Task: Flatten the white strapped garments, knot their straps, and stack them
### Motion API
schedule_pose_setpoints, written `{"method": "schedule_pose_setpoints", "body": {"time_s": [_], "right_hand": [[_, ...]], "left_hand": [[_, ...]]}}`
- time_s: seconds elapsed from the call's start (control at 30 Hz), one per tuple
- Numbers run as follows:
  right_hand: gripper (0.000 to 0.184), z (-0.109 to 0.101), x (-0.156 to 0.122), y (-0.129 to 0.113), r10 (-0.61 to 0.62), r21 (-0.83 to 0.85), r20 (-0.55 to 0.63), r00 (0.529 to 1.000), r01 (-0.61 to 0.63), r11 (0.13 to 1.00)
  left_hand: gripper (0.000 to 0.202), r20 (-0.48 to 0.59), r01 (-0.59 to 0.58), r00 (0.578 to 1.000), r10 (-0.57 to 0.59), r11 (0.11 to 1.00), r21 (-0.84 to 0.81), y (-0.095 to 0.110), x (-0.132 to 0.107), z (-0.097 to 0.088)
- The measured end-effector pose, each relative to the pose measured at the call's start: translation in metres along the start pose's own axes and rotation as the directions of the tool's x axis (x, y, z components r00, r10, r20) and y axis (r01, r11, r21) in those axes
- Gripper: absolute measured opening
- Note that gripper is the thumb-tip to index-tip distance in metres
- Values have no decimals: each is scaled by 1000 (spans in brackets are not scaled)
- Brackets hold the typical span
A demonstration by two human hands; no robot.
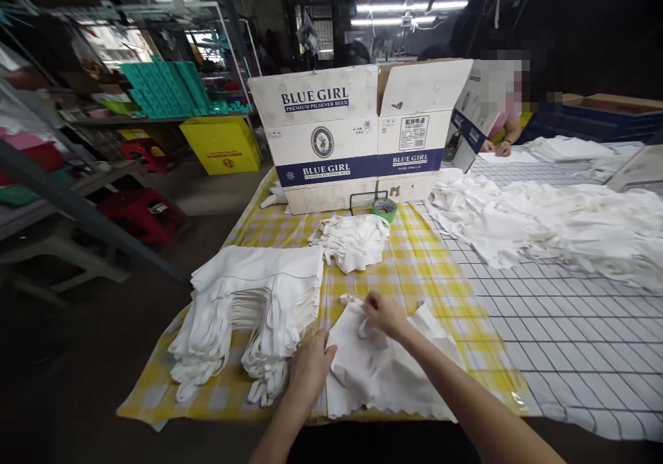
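White cloth lies flat on the checked cover, directly in front of me, a little right of center; it looks slightly wider side to side than front to back, its strap ends along the far edge. My right hand is over its far part, the nearer to those straps; my left hand is at its left edge, in the gap beside the stack, whose straps hang toward me. Right: fingers drawn together, gripping the cloth near the far edge; whether a strap is in the pinch too is hidden. Left: loosely curved, thumb apart and touching the cloth's edge; cannot tell whether the fingers hold anything. Small pile beyond, tape farther, by the box.
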State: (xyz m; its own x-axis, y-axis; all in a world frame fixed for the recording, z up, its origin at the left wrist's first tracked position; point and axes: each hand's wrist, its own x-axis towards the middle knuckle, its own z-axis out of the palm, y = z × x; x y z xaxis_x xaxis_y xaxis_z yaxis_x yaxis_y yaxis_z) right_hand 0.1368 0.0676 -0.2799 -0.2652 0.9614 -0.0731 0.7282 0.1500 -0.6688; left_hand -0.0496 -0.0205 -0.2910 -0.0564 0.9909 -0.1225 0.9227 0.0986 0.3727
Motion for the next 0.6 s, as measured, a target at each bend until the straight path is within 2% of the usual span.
{"method": "schedule_pose_setpoints", "body": {"time_s": [0.07, 0.13, 0.2, 0.27, 0.3, 0.4, 0.43, 0.5, 0.57, 0.6], "right_hand": [[19, -18, 15, 7, 22, 49, -22, 1000, -21, 999], [20, -39, 25, 11, 53, 69, -106, 993, -46, 997], [24, -55, 22, 9, 54, 75, -244, 968, -37, 997], [27, -60, 4, -1, -12, 96, -337, 941, 47, 994], [26, -58, -11, -8, -66, 113, -354, 933, 113, 987], [23, -36, -63, -32, -201, 151, -264, 944, 246, 958], [28, -26, -80, -38, -233, 148, -232, 944, 271, 951], [49, -7, -106, -43, -295, 113, -223, 929, 325, 939], [65, 2, -119, -40, -319, 64, -276, 907, 349, 935], [67, 1, -120, -37, -310, 56, -316, 897, 344, 937]], "left_hand": [[9, -24, 22, 999, -24, 997, -69, -3, -1, 2], [12, -47, 23, 998, -31, 986, -165, -5, -1, 4], [18, -75, 1, 997, -25, 951, -308, -4, 0, 3], [24, -74, -18, 997, -23, 865, -502, 1, 2, -3], [27, -56, -15, 998, -23, 795, -607, 6, 4, -8], [31, 56, 30, 998, 36, 499, -866, 32, 6, -27], [31, 89, 55, 994, 67, 391, -919, 44, 6, -34], [31, 125, 99, 984, 123, 201, -975, 69, 6, -45], [32, 134, 123, 981, 140, 84, -989, 92, 6, -52], [34, 142, 134, 979, 145, 63, -989, 102, 7, -54]]}}
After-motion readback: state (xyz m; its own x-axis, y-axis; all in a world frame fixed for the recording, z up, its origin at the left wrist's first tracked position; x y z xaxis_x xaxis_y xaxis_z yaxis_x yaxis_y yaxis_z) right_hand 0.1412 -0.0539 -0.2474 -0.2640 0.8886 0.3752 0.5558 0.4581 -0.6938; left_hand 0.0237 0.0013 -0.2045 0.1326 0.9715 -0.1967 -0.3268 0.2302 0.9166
